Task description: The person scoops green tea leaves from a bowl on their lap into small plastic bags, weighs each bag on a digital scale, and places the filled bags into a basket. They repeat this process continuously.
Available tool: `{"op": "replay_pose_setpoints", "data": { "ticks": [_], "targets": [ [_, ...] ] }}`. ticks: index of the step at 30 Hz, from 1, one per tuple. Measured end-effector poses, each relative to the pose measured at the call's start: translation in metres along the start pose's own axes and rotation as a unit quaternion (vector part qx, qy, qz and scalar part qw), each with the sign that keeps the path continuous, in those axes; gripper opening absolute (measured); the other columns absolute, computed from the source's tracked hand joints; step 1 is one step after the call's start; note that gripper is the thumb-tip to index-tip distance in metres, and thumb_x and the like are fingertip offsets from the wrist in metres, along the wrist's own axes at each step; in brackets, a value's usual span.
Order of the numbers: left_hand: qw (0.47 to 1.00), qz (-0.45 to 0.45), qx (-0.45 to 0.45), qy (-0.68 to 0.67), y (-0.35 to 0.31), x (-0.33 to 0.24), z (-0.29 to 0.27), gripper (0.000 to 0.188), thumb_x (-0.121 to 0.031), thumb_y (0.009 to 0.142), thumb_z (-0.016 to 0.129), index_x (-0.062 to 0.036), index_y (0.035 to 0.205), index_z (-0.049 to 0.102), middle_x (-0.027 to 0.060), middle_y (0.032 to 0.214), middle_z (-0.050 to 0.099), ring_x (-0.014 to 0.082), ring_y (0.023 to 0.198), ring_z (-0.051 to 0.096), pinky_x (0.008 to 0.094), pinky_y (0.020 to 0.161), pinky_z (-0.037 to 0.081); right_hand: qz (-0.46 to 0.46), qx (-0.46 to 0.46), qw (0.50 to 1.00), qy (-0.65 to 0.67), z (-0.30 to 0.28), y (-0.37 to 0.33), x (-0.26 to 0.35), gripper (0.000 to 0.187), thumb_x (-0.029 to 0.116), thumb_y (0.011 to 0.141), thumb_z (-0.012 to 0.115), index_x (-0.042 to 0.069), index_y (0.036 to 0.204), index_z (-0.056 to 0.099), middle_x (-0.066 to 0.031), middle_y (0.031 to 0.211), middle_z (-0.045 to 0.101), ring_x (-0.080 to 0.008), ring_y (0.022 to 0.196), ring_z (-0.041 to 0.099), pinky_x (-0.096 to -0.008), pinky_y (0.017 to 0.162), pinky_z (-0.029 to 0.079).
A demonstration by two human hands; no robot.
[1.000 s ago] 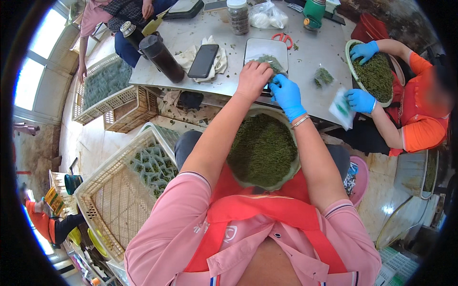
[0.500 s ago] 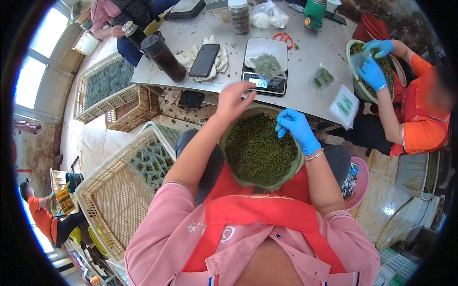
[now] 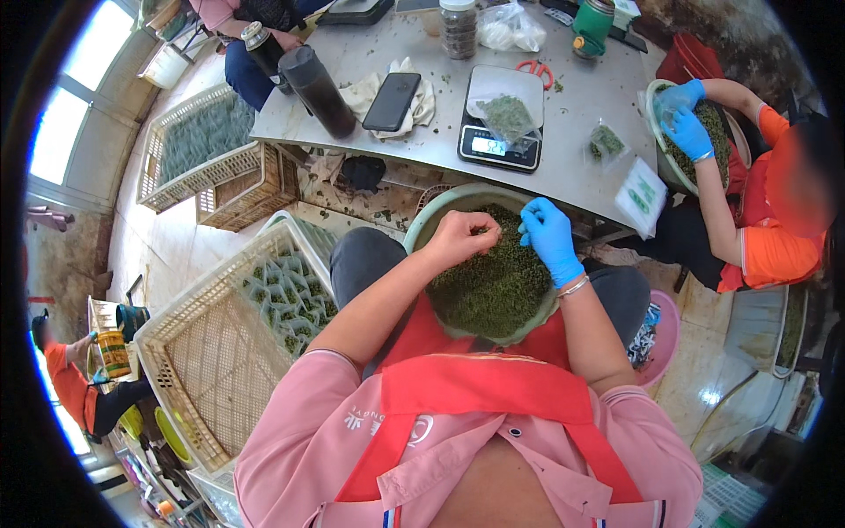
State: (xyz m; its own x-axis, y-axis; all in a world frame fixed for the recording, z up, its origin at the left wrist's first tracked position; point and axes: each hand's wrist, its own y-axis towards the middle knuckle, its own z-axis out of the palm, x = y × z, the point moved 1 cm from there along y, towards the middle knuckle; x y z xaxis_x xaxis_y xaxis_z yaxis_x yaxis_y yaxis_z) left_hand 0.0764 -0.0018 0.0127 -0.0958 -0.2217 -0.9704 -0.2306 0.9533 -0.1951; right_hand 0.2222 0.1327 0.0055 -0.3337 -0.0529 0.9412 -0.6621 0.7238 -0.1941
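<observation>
Between my knees sits a pale green basin (image 3: 423, 220) filled with small green, peppercorn-like grains (image 3: 488, 295). My bare left hand (image 3: 465, 238) is over its far left part, thumb and fingers pinched together; anything inside the pinch is hidden. Opposite it, my right hand (image 3: 551, 242), in a blue glove, hovers at the basin's right side with curled, closed fingers, and what they hold is not visible. Beyond the basin, a clear bag of green grains (image 3: 508, 119) rests on a digital scale (image 3: 500, 150) with a lit display.
The metal table (image 3: 563, 180) carries a phone (image 3: 393, 101), dark bottle (image 3: 319, 92), red scissors (image 3: 537, 72), another small filled bag (image 3: 606, 141) and a stack of flat bags (image 3: 640, 195). A crate (image 3: 207, 352) with filled bags stands left. A gloved co-worker (image 3: 766, 185) handles another basin at right.
My left hand has come back from beside the scale to above the basin, its fingers now pinched. My right hand stays near the same spot. The view has shifted slightly.
</observation>
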Motion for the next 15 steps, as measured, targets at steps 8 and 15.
{"op": "replay_pose_setpoints", "data": {
  "ticks": [8, 15],
  "targets": [
    [0.996, -0.009, -0.079, -0.047, 0.004, 0.010, -0.014, 0.025, -0.023, 0.094, 0.050, -0.0006, 0.093, 0.060, 0.0027, 0.069, 0.062, 0.0073, 0.048, 0.051, 0.0219, 0.044, 0.042, -0.009, 0.037, 0.946, 0.322, 0.002, 0.039, 0.012, 0.017, 0.015, 0.092, 0.052, 0.000, 0.097, 0.057, -0.0113, 0.079, 0.064, -0.0171, 0.060, 0.062, -0.0263, 0.053, 0.051],
    [0.996, -0.009, -0.044, -0.076, -0.005, 0.019, -0.016, 0.026, -0.026, 0.094, 0.049, -0.0025, 0.093, 0.060, 0.0028, 0.072, 0.063, 0.0082, 0.051, 0.052, 0.0207, 0.045, 0.042, 0.040, 0.124, 0.980, 0.148, 0.007, 0.015, 0.012, 0.033, 0.019, 0.091, 0.057, 0.002, 0.120, 0.052, -0.0103, 0.088, 0.065, -0.0138, 0.070, 0.064, -0.0257, 0.064, 0.053]
  ]
}}
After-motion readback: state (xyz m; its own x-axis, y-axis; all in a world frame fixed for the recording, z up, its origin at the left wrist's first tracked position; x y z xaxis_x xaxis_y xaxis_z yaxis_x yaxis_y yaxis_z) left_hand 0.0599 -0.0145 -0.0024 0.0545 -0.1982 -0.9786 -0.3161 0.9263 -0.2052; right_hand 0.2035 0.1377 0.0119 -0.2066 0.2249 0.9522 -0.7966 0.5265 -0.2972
